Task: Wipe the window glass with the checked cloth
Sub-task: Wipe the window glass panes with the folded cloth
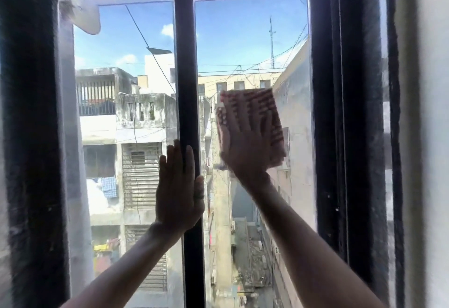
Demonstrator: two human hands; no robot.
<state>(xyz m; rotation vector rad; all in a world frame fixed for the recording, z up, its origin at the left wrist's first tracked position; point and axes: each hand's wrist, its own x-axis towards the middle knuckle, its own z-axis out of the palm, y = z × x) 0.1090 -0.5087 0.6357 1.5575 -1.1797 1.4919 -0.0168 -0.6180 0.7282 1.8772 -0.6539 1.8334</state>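
Observation:
A folded red-and-white checked cloth [262,113] lies flat against the right pane of the window glass [245,40]. My right hand [245,145] presses on the cloth with spread fingers, palm to the glass, at mid-height of the pane. My left hand [178,191] rests flat, fingers together and pointing up, on the dark centre bar [184,65] between the two panes and partly on the left pane [126,89]. A ring shows on the left hand. Both forearms reach up from the bottom of the view.
A dark window frame [328,113] surrounds both panes, with a white wall [432,137] at the far right. Buildings, wires and blue sky lie beyond the glass. A pale object [87,18] sits in the left pane's top corner.

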